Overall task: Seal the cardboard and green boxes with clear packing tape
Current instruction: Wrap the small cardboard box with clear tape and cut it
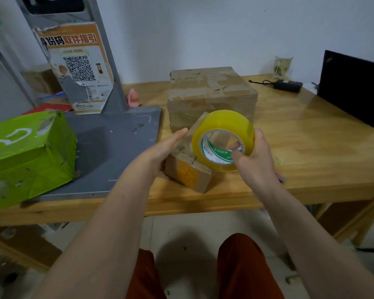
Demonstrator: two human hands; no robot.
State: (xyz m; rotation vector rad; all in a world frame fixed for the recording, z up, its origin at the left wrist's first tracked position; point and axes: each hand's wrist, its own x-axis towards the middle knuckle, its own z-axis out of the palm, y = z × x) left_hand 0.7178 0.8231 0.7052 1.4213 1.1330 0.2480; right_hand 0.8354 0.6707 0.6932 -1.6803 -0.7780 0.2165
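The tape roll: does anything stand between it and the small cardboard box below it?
Nothing visible does. The tape roll, gripped by the right hand, sits directly over the small cardboard box. The left hand rests at the box's left side, not between them.

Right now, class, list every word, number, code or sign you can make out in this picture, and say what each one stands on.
"取件指引", orange characters heading the torn poster on the grey stand; the dark characters before them are partly torn away.
QR code on the poster: visible, no readable words.
Small print at the poster's foot: too small to read.
Green printing on the tape roll core: too blurred to read.
White mark on the green box: a symbol, not text.
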